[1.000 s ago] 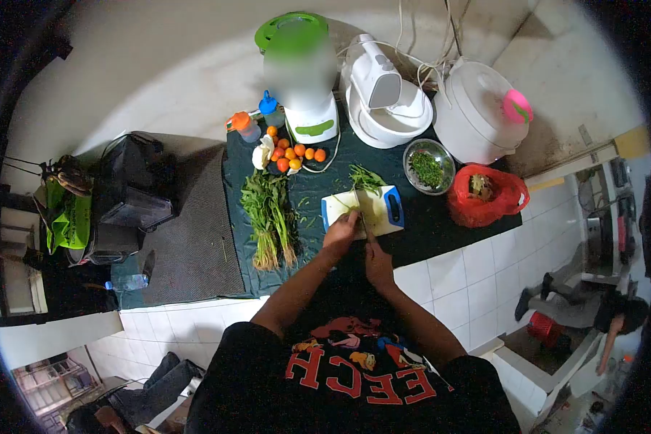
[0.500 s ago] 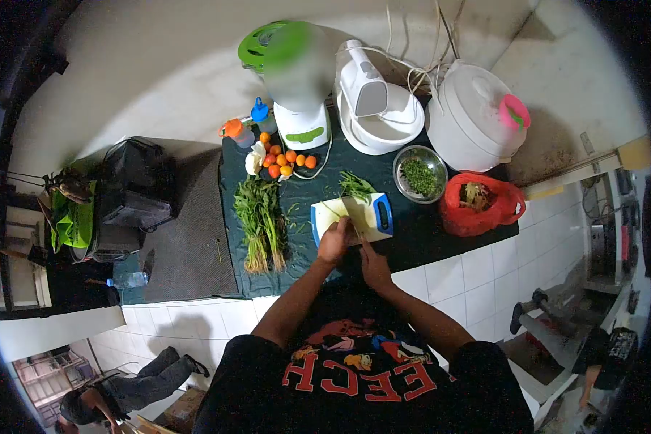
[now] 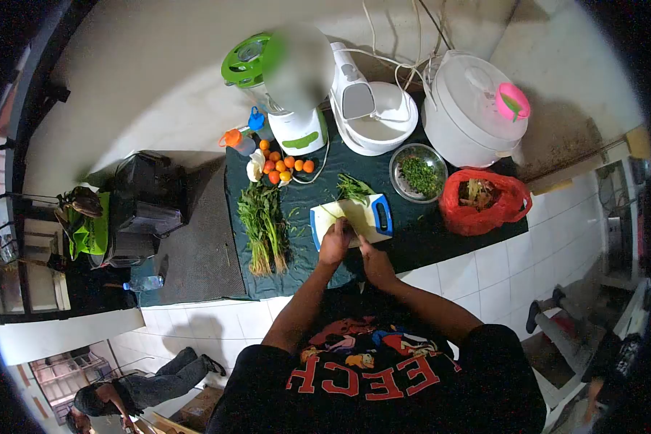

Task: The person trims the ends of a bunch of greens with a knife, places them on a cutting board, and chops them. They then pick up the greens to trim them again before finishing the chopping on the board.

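Note:
My left hand (image 3: pixel 335 242) is closed over the white and blue cutting board (image 3: pixel 380 217), at its near edge; what it holds is too small to name. Close on its right, my right hand (image 3: pixel 376 263) is closed round something dark, perhaps a handle, hidden by the fingers. Cut green stalks (image 3: pixel 355 188) lie at the board's far edge. A bunch of leafy greens with roots (image 3: pixel 262 224) lies left of the board. Chopped greens (image 3: pixel 419 175) fill part of a clear bowl (image 3: pixel 395 176) to the right.
Tomatoes (image 3: pixel 287 164), a blender (image 3: pixel 300 132), a white mixer (image 3: pixel 357 99) and a white lidded bucket (image 3: pixel 470 108) stand behind. A red bag (image 3: pixel 482 203) sits at the right. Bottle (image 3: pixel 144 283) at the left. Another person (image 3: pixel 152 389) is at the lower left.
The view has shifted slightly. My hands remain together at the board's near edge, with the left hand turned a little. The person at the lower right is now less visible.

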`<state>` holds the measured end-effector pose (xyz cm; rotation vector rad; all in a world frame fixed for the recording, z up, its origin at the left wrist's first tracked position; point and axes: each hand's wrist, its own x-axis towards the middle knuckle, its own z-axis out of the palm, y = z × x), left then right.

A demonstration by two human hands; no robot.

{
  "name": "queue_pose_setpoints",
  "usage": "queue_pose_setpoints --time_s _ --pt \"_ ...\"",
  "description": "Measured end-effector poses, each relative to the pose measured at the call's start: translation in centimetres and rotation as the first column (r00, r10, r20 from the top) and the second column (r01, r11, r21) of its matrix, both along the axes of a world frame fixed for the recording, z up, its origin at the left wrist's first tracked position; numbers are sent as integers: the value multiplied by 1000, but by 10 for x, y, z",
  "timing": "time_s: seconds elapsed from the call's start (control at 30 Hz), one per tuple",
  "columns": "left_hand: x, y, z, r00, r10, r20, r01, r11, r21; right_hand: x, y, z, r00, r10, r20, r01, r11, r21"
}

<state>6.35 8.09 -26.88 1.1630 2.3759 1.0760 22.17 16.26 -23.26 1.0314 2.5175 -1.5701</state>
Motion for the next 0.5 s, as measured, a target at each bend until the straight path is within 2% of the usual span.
queue_pose_setpoints --time_s 0.07,0.13,0.3,0.37,0.4,0.47,0.5 --pt "1 3 -1 1000 1 21 -2 1000 27 -7 3 -5 993 -22 -118 30 998 62" --pt "1 0 -7 999 2 47 -5 999 45 -7 3 -3 991 -27 -128 34 998 51" --pt "1 1 -11 995 31 92 -26 998 -58 5 1 -9 990 28 -139 -16 996 92" --pt "-1 2 -13 996 11 85 -9 1000 -30 7 -3 -16 976 -9 -216 37 991 127" --pt "-2 1 -15 997 -13 78 13 1000 -6 7 -2 -12 976 -12 -215 40 992 123" --pt "-4 -2 -16 999 -36 39 35 999 18 2 2 1 998 7 -54 -2 995 99" --pt "-7 -1 -10 999 -54 2 53 997 49 -2 3 0 998 1 -60 5 995 96"
